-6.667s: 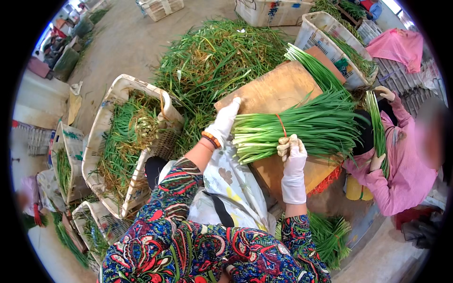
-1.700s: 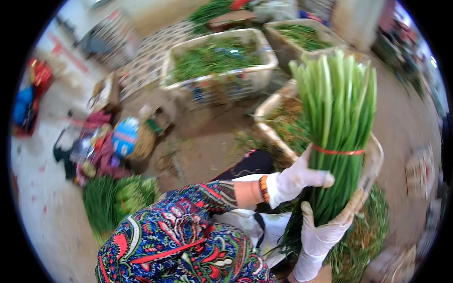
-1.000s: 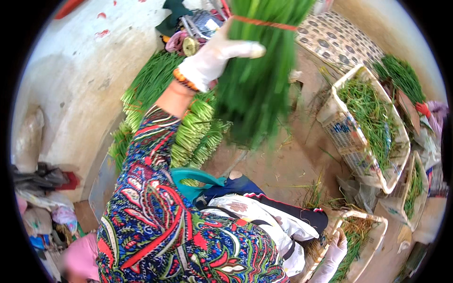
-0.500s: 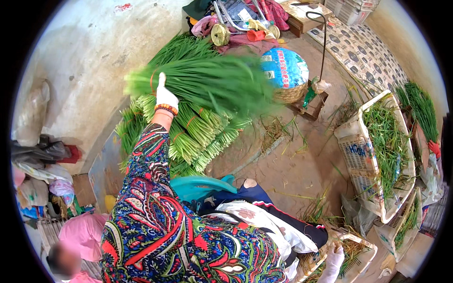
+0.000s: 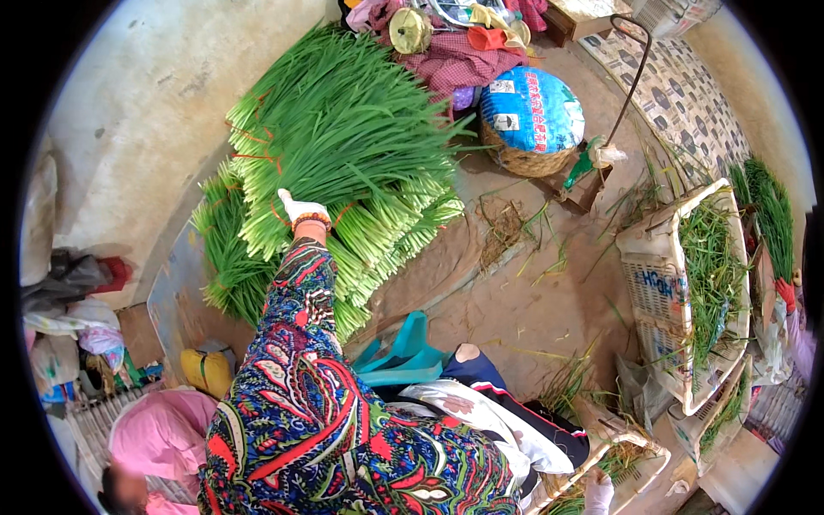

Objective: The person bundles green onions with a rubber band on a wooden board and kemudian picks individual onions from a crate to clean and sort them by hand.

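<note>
My left hand, in a white glove with a beaded bracelet at the wrist, reaches to the pile of green chives by the wall. Its thumb shows along the pale stalks, and the other fingers are hidden. It grips a bundle of chives lying on top, leaf tips to the right. More chive bundles with red ties lie beneath and beside it. At the lower right, my right hand is by a crate of loose grass-like trimmings. Its fingers look curled; what they hold, if anything, cannot be made out.
A round basket with a blue printed cover stands beyond the pile, beside a hooked metal rod. A white crate of green trimmings stands at right. A teal plastic chair is close to me. A person in pink is at lower left.
The chive bundle, blurred and raised before, now rests on the pile. My left hand has lowered toward me with it. My right hand has dropped closer to the lower edge.
</note>
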A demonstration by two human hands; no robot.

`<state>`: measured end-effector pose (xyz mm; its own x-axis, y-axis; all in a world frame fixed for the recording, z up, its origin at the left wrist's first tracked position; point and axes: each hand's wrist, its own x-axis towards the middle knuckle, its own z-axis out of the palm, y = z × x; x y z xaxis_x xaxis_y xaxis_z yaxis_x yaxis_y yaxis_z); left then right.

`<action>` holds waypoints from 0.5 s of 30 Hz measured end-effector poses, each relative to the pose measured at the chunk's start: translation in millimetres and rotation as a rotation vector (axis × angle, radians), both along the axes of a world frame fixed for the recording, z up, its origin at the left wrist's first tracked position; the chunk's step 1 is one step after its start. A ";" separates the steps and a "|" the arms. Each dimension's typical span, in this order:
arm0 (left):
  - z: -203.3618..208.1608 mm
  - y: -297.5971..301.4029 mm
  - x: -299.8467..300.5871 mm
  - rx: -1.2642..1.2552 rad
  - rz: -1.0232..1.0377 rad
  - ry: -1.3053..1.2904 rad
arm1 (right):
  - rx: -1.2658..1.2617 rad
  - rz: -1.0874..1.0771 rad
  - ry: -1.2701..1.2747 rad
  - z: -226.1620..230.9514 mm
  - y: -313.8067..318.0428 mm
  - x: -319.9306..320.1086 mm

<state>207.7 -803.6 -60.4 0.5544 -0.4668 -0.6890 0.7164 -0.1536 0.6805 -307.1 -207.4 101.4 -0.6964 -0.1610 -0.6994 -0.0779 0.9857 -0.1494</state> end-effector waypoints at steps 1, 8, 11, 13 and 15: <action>-6.0 -2.6 0.8 -0.001 0.006 -0.006 | -0.077 -0.067 -0.037 -8.2 17.1 -6.7; -61.5 -37.0 44.6 -0.097 -0.109 0.004 | 0.073 0.086 0.076 29.8 -12.4 15.2; -82.9 -59.9 66.5 -0.155 -0.229 0.026 | -0.166 -0.206 0.121 2.8 49.2 17.8; -53.1 -61.2 19.3 -0.103 -0.057 0.047 | -0.046 -0.163 0.144 14.6 41.8 44.1; -25.4 -54.6 21.3 -0.009 -0.069 0.023 | 0.002 -0.074 0.233 1.4 74.2 43.4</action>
